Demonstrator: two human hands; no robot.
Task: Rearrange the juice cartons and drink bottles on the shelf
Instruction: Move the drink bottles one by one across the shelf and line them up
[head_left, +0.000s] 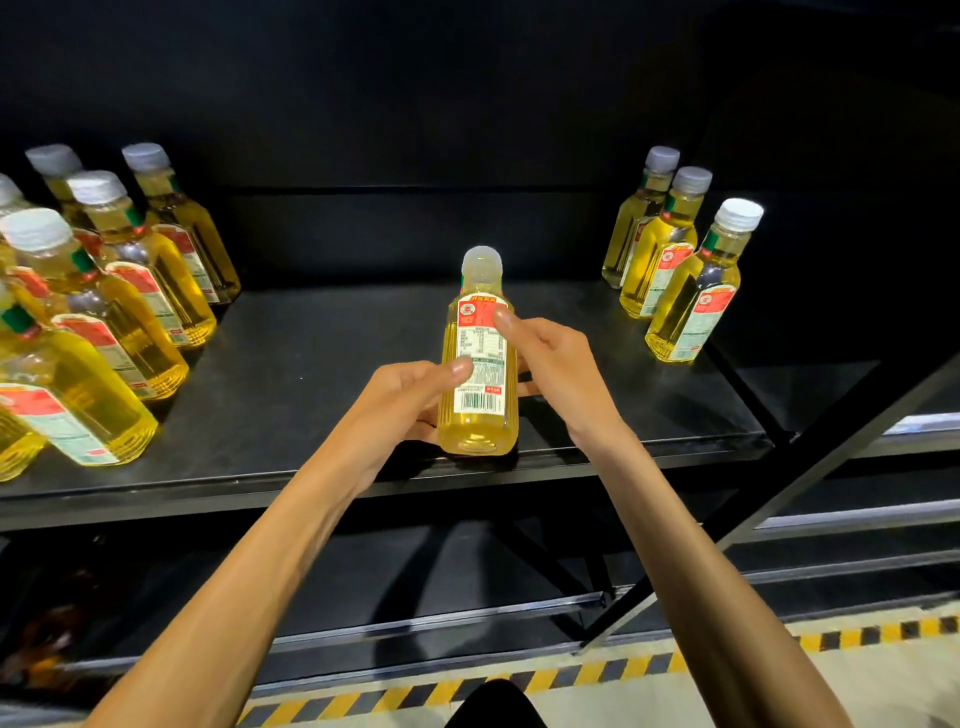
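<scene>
Obs., head view, single moment.

- Held bottle (478, 374): clear, yellow liquid, white cap, red and white label with the barcode facing the camera. Upright, middle of the black shelf (311, 364), at its near edge. Base looks set down on the shelf surface; cannot confirm full contact.
- Left hand (410, 395): grips the bottle's left side, low on the body. Thumb lies across the white part of the label; fingers curl round behind, mostly hidden.
- Right hand (550, 358): grips the bottle's right side, higher up. Thumb tip presses on the red band of the label; fingers wrap behind the bottle.
- Left group of bottles (119, 312): same kind, several standing close together in rows from near left to far left, labels turned right. Well apart from the held bottle.
- Right row of bottles (670, 270): three of the same kind, one behind another from near to far, on the right side of the shelf.
- Bare shelf between the two groups, around the held bottle.
- Lower shelf (441, 597) beneath, dark; contents at far left too dim to tell.
- Yellow and black striped tape (571, 673) on the floor along the rack's foot.
</scene>
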